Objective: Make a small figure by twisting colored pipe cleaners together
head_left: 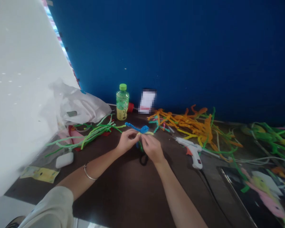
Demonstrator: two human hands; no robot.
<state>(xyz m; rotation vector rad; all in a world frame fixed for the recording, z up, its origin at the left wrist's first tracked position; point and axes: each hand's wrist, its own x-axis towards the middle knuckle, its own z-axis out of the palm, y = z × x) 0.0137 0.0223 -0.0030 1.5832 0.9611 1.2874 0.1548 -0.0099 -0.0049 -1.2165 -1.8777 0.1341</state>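
Dark brown, flat-surfaced worktop (123,196) is being covered in places by fuzzy, tangled orange stems (192,123) on the right and long, fuzzy green stems (95,134) on the left. A clear plastic bottle with a green cap (123,103) is being kept upright near the blue wall (171,53). Near the worktop's middle, a small twisted blue-and-yellow fuzzy piece (144,129) is being pinched between the closed fingertips of the left hand (128,141) and right hand (152,147).

Dark table (123,193), bottle (122,104), glue gun (192,152)
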